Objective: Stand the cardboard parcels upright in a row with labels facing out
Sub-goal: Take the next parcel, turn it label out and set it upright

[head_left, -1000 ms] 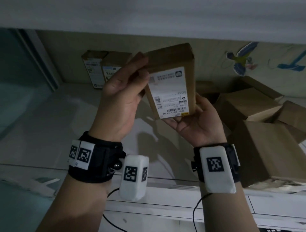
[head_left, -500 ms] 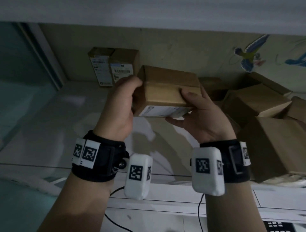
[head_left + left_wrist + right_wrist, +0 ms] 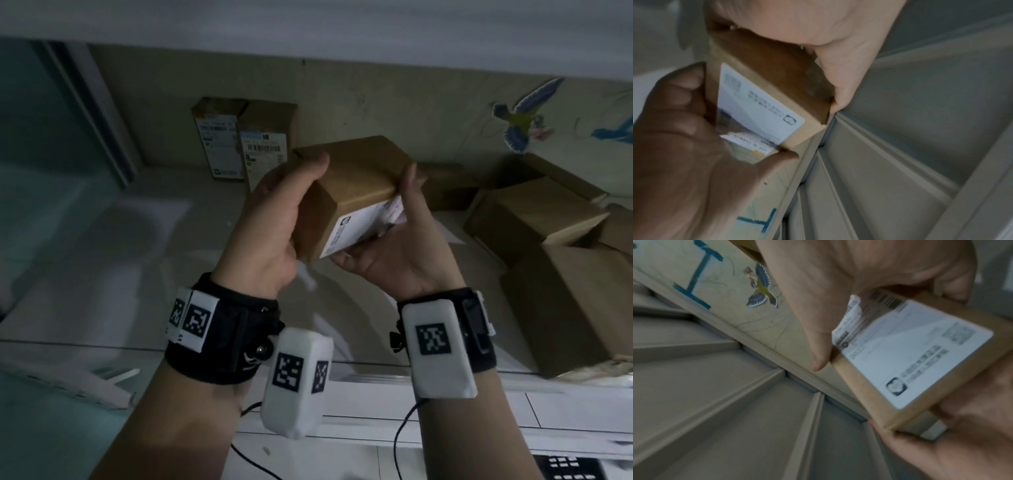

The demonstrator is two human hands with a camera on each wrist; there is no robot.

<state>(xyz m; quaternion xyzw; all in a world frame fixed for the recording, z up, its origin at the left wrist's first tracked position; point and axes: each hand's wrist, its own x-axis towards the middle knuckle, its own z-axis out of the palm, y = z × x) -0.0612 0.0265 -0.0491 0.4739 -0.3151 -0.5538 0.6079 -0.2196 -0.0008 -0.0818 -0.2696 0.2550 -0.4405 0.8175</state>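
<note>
I hold one brown cardboard parcel (image 3: 352,185) in the air with both hands, tilted, its white label (image 3: 363,226) turned down and toward me. My left hand (image 3: 287,212) grips its left end, thumb over the top edge. My right hand (image 3: 407,240) cups the right end from below, fingers up its side. The left wrist view shows the label (image 3: 756,105) between the two hands. In the right wrist view the same label (image 3: 910,353) is blurred. Two parcels (image 3: 219,137) (image 3: 267,144) stand upright side by side against the back wall, labels facing out.
A loose pile of brown parcels (image 3: 534,219) (image 3: 579,308) lies at the right of the pale shelf (image 3: 137,240). A glass panel (image 3: 44,137) bounds the left. Bird stickers (image 3: 524,116) are on the back wall. A white ledge (image 3: 376,404) runs along the front.
The parcel went from upright with its label toward me, to flat with the label underneath, to tilted now. Both hands kept hold and shifted their grip round it.
</note>
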